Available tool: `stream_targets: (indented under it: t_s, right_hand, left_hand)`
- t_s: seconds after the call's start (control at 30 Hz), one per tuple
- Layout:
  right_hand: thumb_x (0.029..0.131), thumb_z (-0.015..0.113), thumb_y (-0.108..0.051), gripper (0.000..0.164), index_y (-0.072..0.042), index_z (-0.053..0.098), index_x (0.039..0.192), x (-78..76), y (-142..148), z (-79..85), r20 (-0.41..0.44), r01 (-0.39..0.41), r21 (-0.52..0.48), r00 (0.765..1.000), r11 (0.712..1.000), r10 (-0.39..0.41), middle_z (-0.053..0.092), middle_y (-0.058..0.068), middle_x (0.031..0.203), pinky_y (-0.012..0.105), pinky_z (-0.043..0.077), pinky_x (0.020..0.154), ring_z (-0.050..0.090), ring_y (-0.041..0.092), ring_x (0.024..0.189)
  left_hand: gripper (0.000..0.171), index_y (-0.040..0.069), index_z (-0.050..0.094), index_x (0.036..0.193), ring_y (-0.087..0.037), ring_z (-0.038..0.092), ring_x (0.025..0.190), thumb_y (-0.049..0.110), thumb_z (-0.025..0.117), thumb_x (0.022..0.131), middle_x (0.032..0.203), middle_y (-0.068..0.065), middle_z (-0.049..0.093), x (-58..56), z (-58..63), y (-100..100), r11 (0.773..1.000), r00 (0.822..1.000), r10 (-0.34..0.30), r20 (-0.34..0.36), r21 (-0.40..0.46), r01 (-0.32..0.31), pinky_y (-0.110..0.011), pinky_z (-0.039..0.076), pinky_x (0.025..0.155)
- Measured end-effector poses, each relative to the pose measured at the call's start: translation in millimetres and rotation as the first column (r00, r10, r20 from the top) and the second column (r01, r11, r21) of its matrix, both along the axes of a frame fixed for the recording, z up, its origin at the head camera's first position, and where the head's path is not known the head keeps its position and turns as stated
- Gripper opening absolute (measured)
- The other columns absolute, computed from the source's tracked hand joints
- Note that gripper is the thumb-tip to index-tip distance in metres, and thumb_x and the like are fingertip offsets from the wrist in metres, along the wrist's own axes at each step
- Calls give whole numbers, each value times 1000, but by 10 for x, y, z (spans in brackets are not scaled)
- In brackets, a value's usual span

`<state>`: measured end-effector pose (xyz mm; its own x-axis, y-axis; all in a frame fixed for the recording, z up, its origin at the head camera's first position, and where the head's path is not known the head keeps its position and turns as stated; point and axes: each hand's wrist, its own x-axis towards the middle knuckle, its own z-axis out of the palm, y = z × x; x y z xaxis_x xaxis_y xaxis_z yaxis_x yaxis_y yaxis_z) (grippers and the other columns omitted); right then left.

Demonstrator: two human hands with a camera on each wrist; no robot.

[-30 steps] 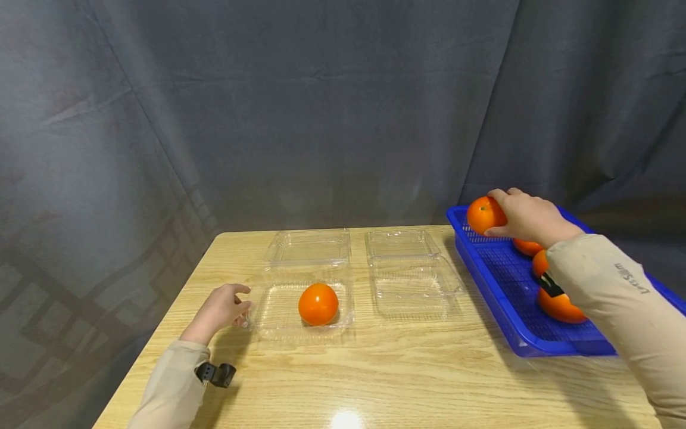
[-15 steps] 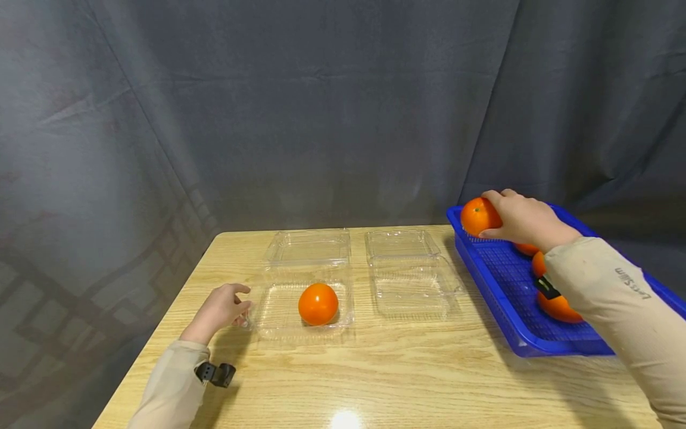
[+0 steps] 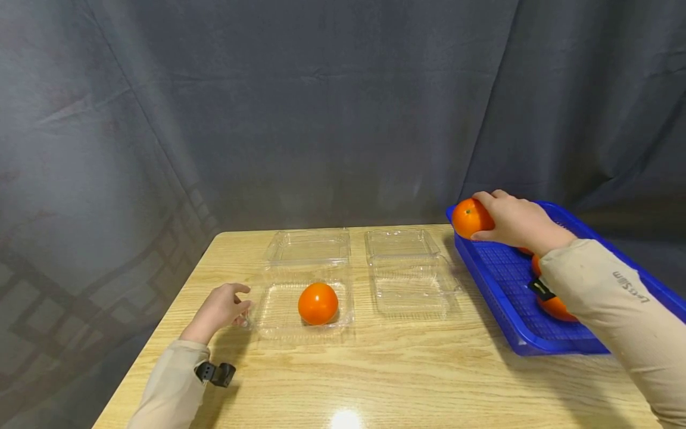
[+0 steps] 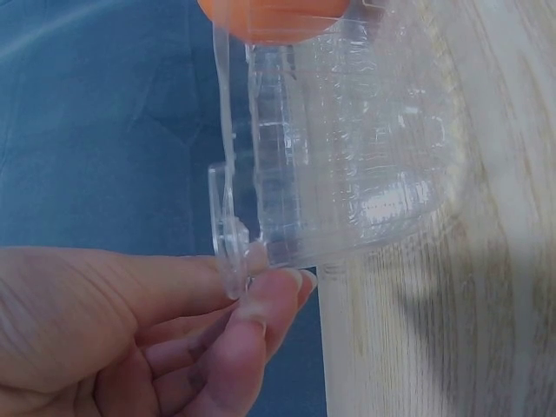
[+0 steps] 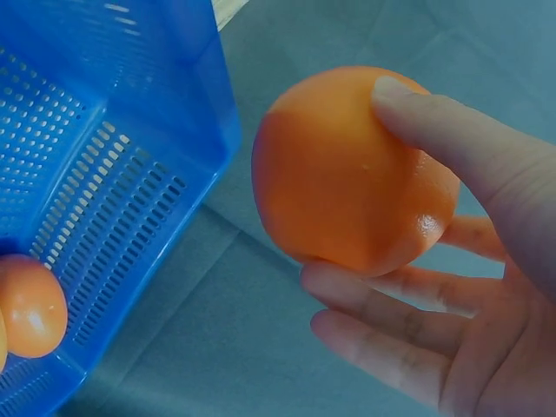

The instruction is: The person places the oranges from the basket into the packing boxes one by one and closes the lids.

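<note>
My right hand (image 3: 522,223) grips an orange (image 3: 471,218) above the far left corner of the blue basket (image 3: 485,295). In the right wrist view, the thumb lies on one side of the fruit and fingers (image 5: 391,347) on the other. My left hand (image 3: 220,310) pinches the left edge of a clear plastic clamshell container (image 4: 278,165) between thumb and fingertips. That container lies open on the table, its lid (image 3: 308,245) folded back. A second orange (image 3: 318,304) sits in the right part of its base.
Another open clear clamshell (image 3: 412,283) lies between the first container and the basket. More oranges (image 3: 557,308) lie in the basket, partly hidden by the right arm. A grey curtain (image 3: 332,119) hangs behind the wooden table (image 3: 300,381).
My right hand has moved slightly left with the orange, toward the basket's far left corner. The left hand and its container have stayed put.
</note>
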<state>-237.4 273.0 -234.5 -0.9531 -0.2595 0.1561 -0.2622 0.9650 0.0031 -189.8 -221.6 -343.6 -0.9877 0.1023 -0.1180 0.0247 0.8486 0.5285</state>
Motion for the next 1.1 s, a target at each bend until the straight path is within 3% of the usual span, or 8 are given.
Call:
stream_targets:
  t_s: [1.1]
  right_hand:
    - [68,78,-32,70,1,47,122,115,-173,-62,-67,-85,-4,994,996,85,56,23,97,48,52,64,57,29,70]
  left_hand:
    - [41,-13,44,125,-11,56,53,4,54,88,72,-11,62,-9,-5,-3,1000,1000,4,5,3,-4,-28,49,52]
